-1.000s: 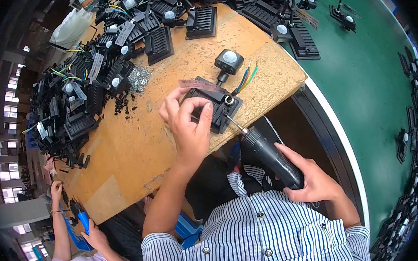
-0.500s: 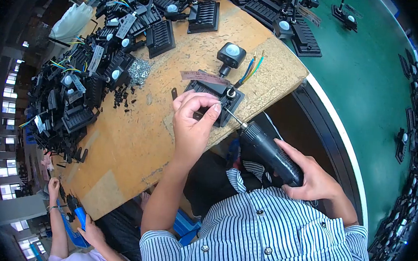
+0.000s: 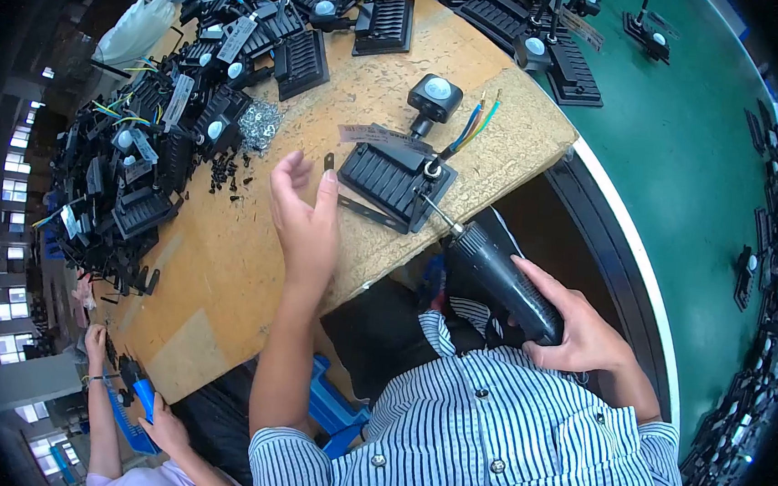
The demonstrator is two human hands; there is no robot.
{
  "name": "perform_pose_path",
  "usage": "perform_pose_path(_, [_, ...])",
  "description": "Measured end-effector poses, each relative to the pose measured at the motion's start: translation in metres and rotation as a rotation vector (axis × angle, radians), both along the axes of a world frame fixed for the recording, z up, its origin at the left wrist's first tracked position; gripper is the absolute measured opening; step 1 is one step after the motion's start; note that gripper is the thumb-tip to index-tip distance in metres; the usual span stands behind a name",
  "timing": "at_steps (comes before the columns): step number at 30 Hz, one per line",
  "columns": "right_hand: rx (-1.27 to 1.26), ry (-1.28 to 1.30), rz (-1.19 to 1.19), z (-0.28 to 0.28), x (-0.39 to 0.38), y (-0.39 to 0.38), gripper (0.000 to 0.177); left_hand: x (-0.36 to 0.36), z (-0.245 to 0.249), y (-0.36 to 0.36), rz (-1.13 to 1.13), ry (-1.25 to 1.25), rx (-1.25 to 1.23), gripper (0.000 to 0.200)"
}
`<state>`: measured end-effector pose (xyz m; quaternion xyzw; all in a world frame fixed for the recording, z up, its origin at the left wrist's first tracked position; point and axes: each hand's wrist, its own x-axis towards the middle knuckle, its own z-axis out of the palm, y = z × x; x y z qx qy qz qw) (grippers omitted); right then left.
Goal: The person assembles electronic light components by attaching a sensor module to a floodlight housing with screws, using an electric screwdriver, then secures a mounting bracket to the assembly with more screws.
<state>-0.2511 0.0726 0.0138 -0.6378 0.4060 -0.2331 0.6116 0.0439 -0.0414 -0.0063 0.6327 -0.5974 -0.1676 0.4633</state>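
My right hand (image 3: 578,333) is wrapped round a black electric screwdriver (image 3: 509,280). Its bit reaches the edge of a black finned floodlight housing (image 3: 380,180) that lies on the table near its corner. A motion sensor (image 3: 434,99) with a white dome is attached to the housing, and loose coloured wires (image 3: 476,126) stick up beside it. Just left of the housing, my left hand (image 3: 305,204) is open with thumb and fingers apart. A black metal bracket (image 3: 373,212) runs along the housing's near side, close to the left thumb.
Black floodlights (image 3: 179,126) are heaped along the table's left and far sides. Small silver hardware (image 3: 259,125) and black screws (image 3: 224,173) lie beside the heap. A green conveyor (image 3: 659,173) passes on the right with more floodlights. Another person's hand (image 3: 168,431) holds a blue tool at lower left.
My left hand has let go at the screwdriver tip and moved left, its fingers opening and uncovering the housing. The right hand and screwdriver have stayed almost in place.
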Motion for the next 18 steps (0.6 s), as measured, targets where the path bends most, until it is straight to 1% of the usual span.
perform_pose_path(2, [-0.004,0.005,0.007,0.000,0.000,0.000,0.094,0.005,-0.003,-0.004,-0.049,0.077,0.113,0.023])
perform_pose_path(5, [0.011,-0.007,-0.006,-0.001,0.000,0.000,0.095,0.008,-0.001,-0.007,-0.026,0.077,0.159,0.017])
perform_pose_path(8, [0.003,0.022,-0.010,-0.005,-0.002,0.000,0.095,0.003,0.002,-0.007,-0.027,0.166,0.103,0.011])
perform_pose_path(11, [0.021,0.037,-0.007,0.001,-0.006,0.001,0.096,0.003,0.011,-0.009,-0.056,0.044,0.070,0.011])
perform_pose_path(14, [-0.023,0.016,-0.003,-0.005,-0.010,0.004,0.095,-0.001,0.025,-0.009,-0.112,-0.213,0.060,0.012])
perform_pose_path(17, [0.031,0.037,-0.024,-0.006,-0.007,0.005,0.094,0.001,0.010,-0.014,-0.156,-0.194,-0.015,0.014])
perform_pose_path(18, [0.026,0.035,-0.023,-0.006,-0.006,0.004,0.094,0.000,0.009,-0.014,-0.141,-0.123,0.010,0.013])
